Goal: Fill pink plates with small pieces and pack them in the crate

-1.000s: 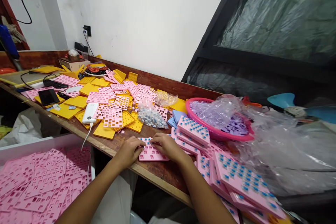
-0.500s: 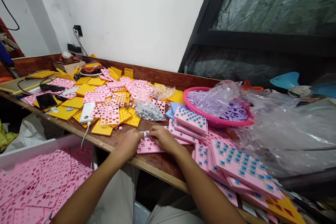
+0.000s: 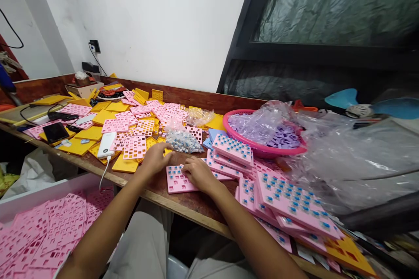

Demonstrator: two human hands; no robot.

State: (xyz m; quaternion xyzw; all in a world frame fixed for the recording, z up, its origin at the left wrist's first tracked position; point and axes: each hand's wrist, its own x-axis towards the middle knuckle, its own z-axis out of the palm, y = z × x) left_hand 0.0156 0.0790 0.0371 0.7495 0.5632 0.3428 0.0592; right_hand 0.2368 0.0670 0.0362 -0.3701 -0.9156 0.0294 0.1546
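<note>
A pink keyboard plate (image 3: 176, 186) lies at the table's front edge, with blue-topped key switches in its far rows and bare square holes nearer me. My right hand (image 3: 199, 173) rests over its right part, fingers curled down; whatever is under the fingertips is hidden. Beyond the plate's left corner, my left hand (image 3: 156, 158) is raised, thumb and fingers apart, with nothing visible between them. A clear plastic bag of blue-and-white switches (image 3: 183, 138) lies just beyond both hands.
Pink plates filled with switches (image 3: 294, 196) are stacked at right. Behind them stands a pink basket (image 3: 225, 122) of purple pieces. Yellow and pink plates (image 3: 134, 146) and a white power bank (image 3: 106, 144) cover the left. A white bin (image 3: 39, 189) holds more pink plates below.
My left hand has left the pink plate and moved away from me and left, toward the bag, its fingers spreading. My right hand stays on the plate. The view has shifted slightly.
</note>
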